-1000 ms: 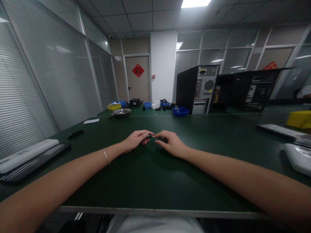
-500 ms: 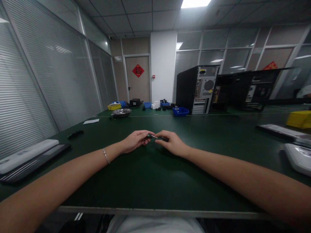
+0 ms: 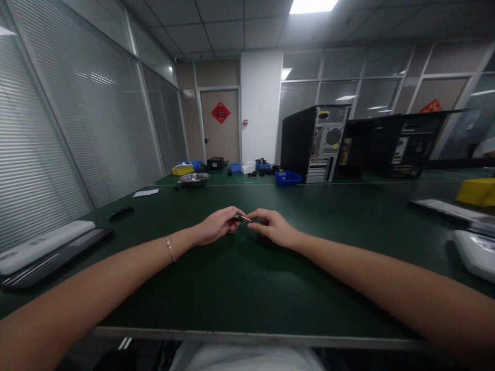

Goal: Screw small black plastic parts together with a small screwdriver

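Observation:
My left hand point(image 3: 217, 225) is closed around a small screwdriver point(image 3: 238, 217) with a dark green handle, mostly hidden by the fingers. Its thin metal shaft points right, toward the fingertips of my right hand point(image 3: 274, 228). Thumb and index finger of that right hand curve together at the shaft's tip. Something small and dark may sit between them, too hidden to name. Both hands are over the middle of the green table point(image 3: 240, 288).
On the left lie a black-and-green tool point(image 3: 121, 213), a white paper point(image 3: 146, 193) and keyboards point(image 3: 58, 255). Farther back are a metal bowl point(image 3: 194, 179), a blue bin point(image 3: 288, 178) and a computer tower point(image 3: 313, 144). A yellow bin point(image 3: 477, 192) stands at right.
Both hands stay nearly in place, with the screwdriver still in the left. The dark thing between my right fingers shows less than before.

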`<state>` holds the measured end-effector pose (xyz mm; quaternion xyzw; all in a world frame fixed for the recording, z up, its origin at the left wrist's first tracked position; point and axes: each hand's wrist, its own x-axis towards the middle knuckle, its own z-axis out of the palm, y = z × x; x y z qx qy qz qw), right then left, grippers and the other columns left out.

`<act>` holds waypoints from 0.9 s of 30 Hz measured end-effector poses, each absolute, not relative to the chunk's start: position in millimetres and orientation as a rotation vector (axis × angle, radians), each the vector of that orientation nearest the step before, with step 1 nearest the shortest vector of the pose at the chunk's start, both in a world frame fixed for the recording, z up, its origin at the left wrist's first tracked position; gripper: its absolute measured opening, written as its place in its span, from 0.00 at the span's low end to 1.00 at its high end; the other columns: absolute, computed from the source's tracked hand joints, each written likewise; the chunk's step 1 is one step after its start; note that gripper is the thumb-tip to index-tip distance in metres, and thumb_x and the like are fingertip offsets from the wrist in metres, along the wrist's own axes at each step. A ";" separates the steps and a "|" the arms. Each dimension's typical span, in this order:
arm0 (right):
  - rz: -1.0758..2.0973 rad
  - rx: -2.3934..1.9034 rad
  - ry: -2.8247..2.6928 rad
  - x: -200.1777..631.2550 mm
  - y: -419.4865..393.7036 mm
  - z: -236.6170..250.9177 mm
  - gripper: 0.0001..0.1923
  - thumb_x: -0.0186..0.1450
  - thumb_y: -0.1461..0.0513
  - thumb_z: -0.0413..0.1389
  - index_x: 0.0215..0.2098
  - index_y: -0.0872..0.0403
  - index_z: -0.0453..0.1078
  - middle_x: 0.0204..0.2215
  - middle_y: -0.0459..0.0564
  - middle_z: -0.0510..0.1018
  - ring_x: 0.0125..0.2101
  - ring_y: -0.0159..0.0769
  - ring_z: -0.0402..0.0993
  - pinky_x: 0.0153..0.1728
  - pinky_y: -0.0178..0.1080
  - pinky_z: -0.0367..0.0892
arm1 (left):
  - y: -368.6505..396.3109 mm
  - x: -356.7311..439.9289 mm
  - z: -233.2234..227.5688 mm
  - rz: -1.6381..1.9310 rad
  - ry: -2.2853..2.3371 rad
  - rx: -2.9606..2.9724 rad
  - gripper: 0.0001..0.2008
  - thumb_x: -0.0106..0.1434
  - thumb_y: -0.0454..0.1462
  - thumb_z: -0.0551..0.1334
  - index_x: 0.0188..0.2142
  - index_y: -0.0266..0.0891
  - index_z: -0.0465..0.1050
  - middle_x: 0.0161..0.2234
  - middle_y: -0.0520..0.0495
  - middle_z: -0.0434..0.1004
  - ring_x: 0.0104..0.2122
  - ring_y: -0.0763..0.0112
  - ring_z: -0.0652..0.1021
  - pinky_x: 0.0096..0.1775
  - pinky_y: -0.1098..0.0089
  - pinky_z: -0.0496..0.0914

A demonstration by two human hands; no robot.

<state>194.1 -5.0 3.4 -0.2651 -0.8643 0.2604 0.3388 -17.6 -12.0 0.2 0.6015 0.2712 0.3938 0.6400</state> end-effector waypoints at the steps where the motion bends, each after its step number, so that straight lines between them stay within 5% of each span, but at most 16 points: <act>1: 0.678 -0.685 -2.252 193.9 -5.3 3.4 0.13 0.62 0.59 0.54 0.44 0.54 0.70 0.40 0.49 0.74 0.39 0.36 0.68 0.38 0.37 0.62 | -12.1 -16.9 0.0 0.902 0.614 1.364 0.13 0.64 0.40 0.51 0.40 0.33 0.68 0.27 0.48 0.63 0.25 0.75 0.64 0.29 0.71 0.57; 19: 0.887 -0.698 -2.222 192.0 -7.5 5.0 0.16 0.61 0.56 0.54 0.44 0.57 0.69 0.32 0.48 0.73 0.23 0.28 0.64 0.24 0.32 0.61 | -16.4 -13.0 4.2 0.907 0.647 1.310 0.10 0.63 0.39 0.52 0.36 0.35 0.67 0.24 0.50 0.61 0.23 0.76 0.61 0.26 0.73 0.56; 27: 0.592 -0.665 -2.272 191.1 -7.2 4.3 0.12 0.61 0.60 0.55 0.43 0.54 0.71 0.37 0.49 0.74 0.36 0.35 0.68 0.36 0.36 0.62 | -10.5 -15.9 0.2 0.970 0.701 1.401 0.12 0.63 0.41 0.51 0.37 0.34 0.67 0.25 0.51 0.61 0.24 0.76 0.62 0.27 0.73 0.56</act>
